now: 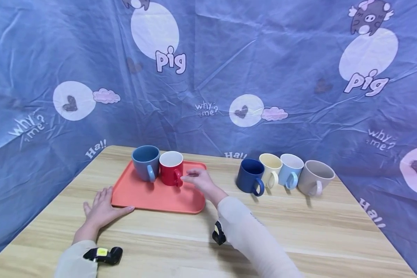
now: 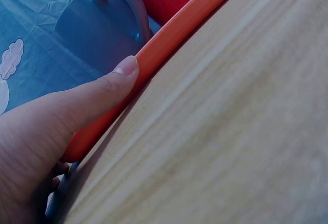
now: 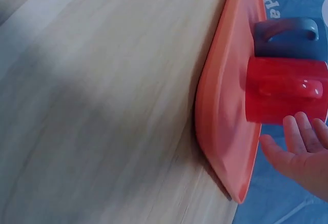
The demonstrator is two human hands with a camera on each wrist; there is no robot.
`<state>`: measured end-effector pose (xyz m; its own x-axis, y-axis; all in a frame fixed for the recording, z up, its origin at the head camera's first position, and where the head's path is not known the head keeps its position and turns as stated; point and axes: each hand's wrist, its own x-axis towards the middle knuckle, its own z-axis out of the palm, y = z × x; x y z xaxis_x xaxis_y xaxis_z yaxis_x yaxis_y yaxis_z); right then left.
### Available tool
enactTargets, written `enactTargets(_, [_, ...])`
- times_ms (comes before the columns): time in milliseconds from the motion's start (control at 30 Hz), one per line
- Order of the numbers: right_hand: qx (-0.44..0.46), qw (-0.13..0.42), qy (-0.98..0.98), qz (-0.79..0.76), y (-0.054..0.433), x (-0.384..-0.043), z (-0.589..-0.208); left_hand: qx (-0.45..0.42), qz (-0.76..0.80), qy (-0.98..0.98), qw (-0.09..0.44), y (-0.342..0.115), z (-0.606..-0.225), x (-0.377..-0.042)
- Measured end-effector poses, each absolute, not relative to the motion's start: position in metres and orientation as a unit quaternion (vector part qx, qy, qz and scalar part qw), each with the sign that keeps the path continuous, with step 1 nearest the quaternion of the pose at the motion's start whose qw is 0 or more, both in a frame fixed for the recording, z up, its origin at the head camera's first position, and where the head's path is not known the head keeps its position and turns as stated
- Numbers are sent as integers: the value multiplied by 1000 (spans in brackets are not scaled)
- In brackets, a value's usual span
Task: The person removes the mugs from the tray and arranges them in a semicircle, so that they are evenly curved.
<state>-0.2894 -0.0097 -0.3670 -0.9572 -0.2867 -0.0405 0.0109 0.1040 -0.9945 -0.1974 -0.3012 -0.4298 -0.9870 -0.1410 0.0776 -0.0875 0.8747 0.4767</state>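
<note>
On the orange-red tray, a grey-blue mug and a red mug with a white inside stand upright side by side, handles toward the front. My left hand rests at the tray's front left corner. Its thumb lies straight against the front rim, while the other fingers spread along the left side. Just right of the red mug, my right hand hovers over the tray with loosely bent fingers. In the right wrist view, its fingertips are right by the red mug's side, with nothing held.
To the right on the wooden table stand a dark blue mug, a cream mug, a light blue mug and a grey mug, close together in a row. Behind the table hangs a blue printed cloth.
</note>
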Motion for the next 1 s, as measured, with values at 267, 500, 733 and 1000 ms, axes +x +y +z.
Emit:
enactTargets(267, [-79, 98, 741, -659, -22, -293, -372, 57, -239, -968, 57, -300, -430, -200])
enactTargets(500, [-24, 141, 726, -672, -34, -291, -374, 55, -234, -968, 66, -301, -428, -198])
enactTargets(733, [-5, 165, 706, -689, -44, -289, -377, 58, -237, -968, 59, -301, -428, -198])
enactTargets(1000, [8, 166, 697, -697, -52, -290, -378, 60, -239, -967, 57, -301, -429, -198])
